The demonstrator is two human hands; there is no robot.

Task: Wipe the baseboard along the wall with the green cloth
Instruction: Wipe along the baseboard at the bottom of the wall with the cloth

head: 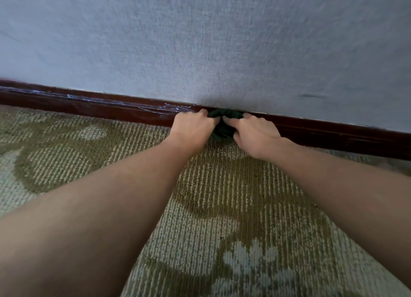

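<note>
Where dark reddish baseboard (89, 106) meets grey-blue textured wall (200, 41), bunched green cloth (224, 120) sits against it, left hand (192, 128) and right hand (255, 136) side by side, fingers curled into the cloth, whitish streaks (173, 107) along the baseboard left of them, olive patterned carpet (200, 196) below the baseboard

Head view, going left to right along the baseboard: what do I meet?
White streaks → left hand → cloth → right hand → bare baseboard.
</note>
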